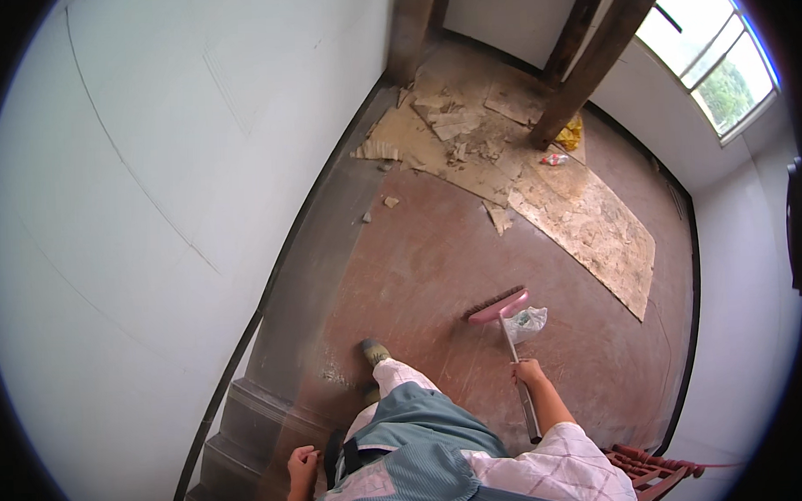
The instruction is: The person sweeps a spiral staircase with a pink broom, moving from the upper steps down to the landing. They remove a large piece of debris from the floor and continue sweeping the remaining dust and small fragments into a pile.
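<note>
My right hand (528,372) is wrapped around the handle of a pink broom (501,306), partway along its length. The broom's head is forward of me, low over the reddish-brown floor (415,270), its dark bristles facing away. I cannot tell whether the bristles touch the floor. Just right of the broom's head lies a crumpled whitish plastic bag (529,324), partly behind the handle. Low at my left side, above the dark stairs, hangs my left hand (304,459) with its fingers curled in. Nothing shows in it.
Dark stairs (254,414) descend close on my left beside a white wall (174,192). Torn, dirty cardboard (586,231) covers the floor ahead, around a wooden post (593,65). A plastic bottle (554,160) and yellow bag (570,135) lie there. Red turned-wood railing (654,470) stands behind right.
</note>
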The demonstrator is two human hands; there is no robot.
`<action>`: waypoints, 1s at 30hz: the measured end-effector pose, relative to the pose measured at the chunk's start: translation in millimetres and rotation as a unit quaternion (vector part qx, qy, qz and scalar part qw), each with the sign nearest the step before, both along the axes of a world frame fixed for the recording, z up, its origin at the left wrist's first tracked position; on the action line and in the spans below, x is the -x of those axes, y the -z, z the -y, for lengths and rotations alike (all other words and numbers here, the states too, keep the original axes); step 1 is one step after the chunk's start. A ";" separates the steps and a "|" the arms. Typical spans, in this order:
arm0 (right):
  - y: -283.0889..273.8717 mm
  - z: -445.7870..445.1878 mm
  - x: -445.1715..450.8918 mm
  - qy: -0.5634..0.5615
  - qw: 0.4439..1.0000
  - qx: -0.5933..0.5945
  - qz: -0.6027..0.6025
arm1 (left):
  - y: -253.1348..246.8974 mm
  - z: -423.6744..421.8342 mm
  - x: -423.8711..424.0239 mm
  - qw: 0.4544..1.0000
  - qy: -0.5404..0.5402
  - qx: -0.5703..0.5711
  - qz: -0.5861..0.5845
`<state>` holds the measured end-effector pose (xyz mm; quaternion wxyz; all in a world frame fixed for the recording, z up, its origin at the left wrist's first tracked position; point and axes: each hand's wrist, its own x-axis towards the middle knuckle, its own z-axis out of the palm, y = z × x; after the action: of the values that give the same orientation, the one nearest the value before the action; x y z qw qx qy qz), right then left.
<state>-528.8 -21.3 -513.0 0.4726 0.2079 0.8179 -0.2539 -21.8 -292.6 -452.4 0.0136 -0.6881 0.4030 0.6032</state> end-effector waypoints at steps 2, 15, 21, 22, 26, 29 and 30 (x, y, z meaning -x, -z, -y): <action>-9.2 -9.2 -14.9 0.066 0.996 0.054 0.018 | -2.5 6.5 3.9 0.999 0.001 0.003 -0.036; -38.5 52.1 33.7 0.146 0.972 0.149 0.106 | 24.2 92.1 104.6 0.996 0.079 0.031 0.005; 2.8 99.9 105.2 0.030 0.951 0.293 0.091 | 38.1 122.3 261.2 0.976 0.193 0.052 -0.080; 4.3 115.8 116.2 0.043 0.941 0.310 0.126 | 30.0 126.1 298.2 0.963 0.241 0.069 -0.098; 14.4 197.0 175.8 0.115 0.932 0.276 0.207 | -24.1 146.4 480.4 0.865 0.443 0.169 -0.166; 10.9 243.1 219.6 0.117 0.936 0.278 0.184 | -42.4 149.0 576.2 0.816 0.501 0.198 -0.210; 14.4 256.3 230.1 0.164 0.919 0.291 0.210 | -42.1 152.9 594.6 0.809 0.507 0.198 -0.222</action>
<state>-758.9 -277.5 -527.4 0.6250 0.2414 0.5443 -0.5048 -616.3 -445.5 -410.3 0.0907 -0.2213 0.7973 0.5541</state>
